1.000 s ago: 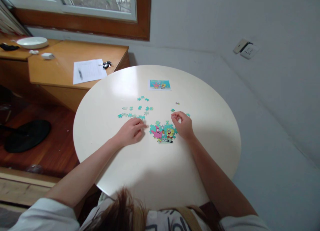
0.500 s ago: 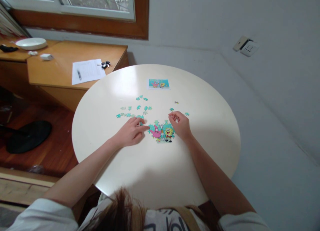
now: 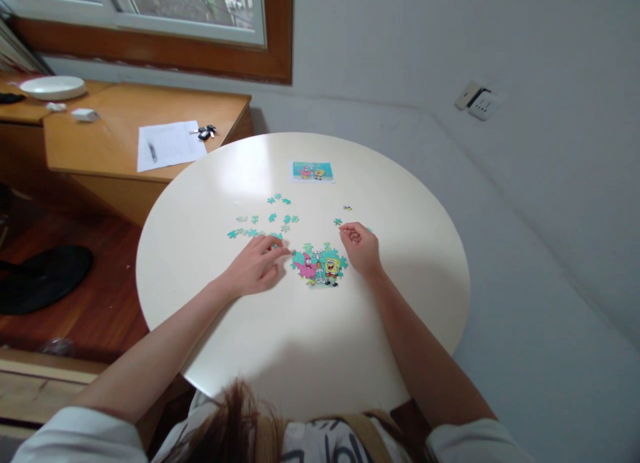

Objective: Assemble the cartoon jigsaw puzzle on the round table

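Note:
A partly joined jigsaw puzzle [image 3: 320, 265] with cartoon figures on a teal ground lies in the middle of the round white table [image 3: 300, 343]. At its left edge is my left hand [image 3: 257, 264], palm down with the fingers apart and the index fingertip close beside the puzzle. Above the puzzle's right corner, my right hand [image 3: 361, 248] is curled, thumb and index finger pressed together; whether a small piece sits between them I cannot make out. One loose teal piece [image 3: 338, 221] lies just beyond those fingertips. Several teal pieces [image 3: 273, 217] are scattered past my left hand.
A small picture card [image 3: 313, 172] with the same cartoon figures lies toward the far side of the table. Beyond it to the left, a wooden desk [image 3: 95, 143] holds a paper sheet [image 3: 173, 145], keys [image 3: 206, 133] and a round white object [image 3: 53, 87]. A wall stands at the right.
My left index fingertip has drawn back slightly from the puzzle's left edge. My right hand has shifted a little away from the puzzle, still pinched. The view has turned slightly right.

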The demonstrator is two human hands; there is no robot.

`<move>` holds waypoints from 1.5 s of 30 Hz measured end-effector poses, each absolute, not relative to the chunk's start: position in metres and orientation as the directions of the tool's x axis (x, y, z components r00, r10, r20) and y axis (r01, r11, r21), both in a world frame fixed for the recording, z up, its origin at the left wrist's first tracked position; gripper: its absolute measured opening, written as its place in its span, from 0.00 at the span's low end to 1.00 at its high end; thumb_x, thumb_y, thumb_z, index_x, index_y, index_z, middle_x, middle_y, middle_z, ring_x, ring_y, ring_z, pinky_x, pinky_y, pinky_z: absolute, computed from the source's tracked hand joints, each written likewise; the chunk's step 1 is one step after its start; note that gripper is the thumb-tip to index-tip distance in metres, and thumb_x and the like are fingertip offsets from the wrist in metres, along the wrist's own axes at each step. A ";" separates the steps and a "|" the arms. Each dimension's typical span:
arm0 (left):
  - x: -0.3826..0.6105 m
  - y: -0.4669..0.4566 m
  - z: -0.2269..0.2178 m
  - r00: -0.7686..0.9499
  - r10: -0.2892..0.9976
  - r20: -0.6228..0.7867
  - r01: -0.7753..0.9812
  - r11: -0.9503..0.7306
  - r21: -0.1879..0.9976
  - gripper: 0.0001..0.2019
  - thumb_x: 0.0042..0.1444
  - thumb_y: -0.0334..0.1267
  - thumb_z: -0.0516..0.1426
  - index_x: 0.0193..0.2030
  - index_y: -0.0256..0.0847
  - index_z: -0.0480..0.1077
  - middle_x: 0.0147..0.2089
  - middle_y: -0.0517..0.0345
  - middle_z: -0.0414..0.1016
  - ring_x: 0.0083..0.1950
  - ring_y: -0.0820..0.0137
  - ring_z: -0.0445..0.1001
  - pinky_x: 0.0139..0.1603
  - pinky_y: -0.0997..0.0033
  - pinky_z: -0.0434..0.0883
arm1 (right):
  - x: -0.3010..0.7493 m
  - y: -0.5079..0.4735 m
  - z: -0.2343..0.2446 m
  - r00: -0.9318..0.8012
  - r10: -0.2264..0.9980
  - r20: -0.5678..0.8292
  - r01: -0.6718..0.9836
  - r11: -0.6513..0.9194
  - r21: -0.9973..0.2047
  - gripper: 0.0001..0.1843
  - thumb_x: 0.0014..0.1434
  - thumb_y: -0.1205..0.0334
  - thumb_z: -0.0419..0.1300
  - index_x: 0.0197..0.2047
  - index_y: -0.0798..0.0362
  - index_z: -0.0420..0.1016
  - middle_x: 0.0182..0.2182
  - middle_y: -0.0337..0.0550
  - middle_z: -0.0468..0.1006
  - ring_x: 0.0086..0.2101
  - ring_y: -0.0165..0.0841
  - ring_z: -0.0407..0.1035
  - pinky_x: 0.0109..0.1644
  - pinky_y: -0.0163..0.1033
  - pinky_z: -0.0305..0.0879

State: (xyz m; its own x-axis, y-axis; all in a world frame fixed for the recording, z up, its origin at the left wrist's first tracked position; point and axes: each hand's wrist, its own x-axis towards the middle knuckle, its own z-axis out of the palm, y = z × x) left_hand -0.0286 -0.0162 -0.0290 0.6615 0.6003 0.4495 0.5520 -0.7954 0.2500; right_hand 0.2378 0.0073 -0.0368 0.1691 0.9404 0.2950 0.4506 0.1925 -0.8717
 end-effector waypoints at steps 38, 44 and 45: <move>-0.028 -0.011 -0.031 0.573 0.630 0.525 0.602 -0.758 0.253 0.06 0.55 0.28 0.52 0.29 0.41 0.64 0.29 0.55 0.69 0.32 0.68 0.66 0.36 0.68 0.65 | 0.237 0.010 -0.048 0.237 0.932 0.275 0.366 0.177 -0.914 0.09 0.49 0.58 0.55 0.31 0.53 0.72 0.21 0.37 0.69 0.23 0.28 0.61 0.28 0.35 0.60; -0.028 -0.011 -0.032 0.532 0.668 0.521 0.627 -0.724 0.287 0.08 0.52 0.26 0.51 0.26 0.42 0.59 0.26 0.59 0.64 0.30 0.69 0.63 0.33 0.69 0.64 | 0.237 0.009 -0.046 0.232 0.934 0.271 0.384 0.168 -0.908 0.09 0.49 0.58 0.55 0.31 0.53 0.72 0.20 0.35 0.68 0.22 0.27 0.59 0.27 0.34 0.59; -0.028 -0.012 -0.031 0.526 0.677 0.514 0.629 -0.717 0.300 0.09 0.51 0.26 0.51 0.25 0.42 0.58 0.25 0.59 0.63 0.29 0.70 0.63 0.32 0.70 0.63 | 0.237 0.009 -0.046 0.229 0.936 0.266 0.384 0.164 -0.909 0.09 0.49 0.58 0.55 0.31 0.53 0.72 0.20 0.35 0.68 0.22 0.27 0.59 0.26 0.34 0.58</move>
State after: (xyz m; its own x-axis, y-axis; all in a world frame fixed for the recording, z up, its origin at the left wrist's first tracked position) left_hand -0.0281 -0.0115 -0.0313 0.5262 0.6774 0.5140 0.6293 -0.7168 0.3004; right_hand 0.2369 0.0092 -0.0457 0.2294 0.9363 0.2660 0.3839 0.1641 -0.9087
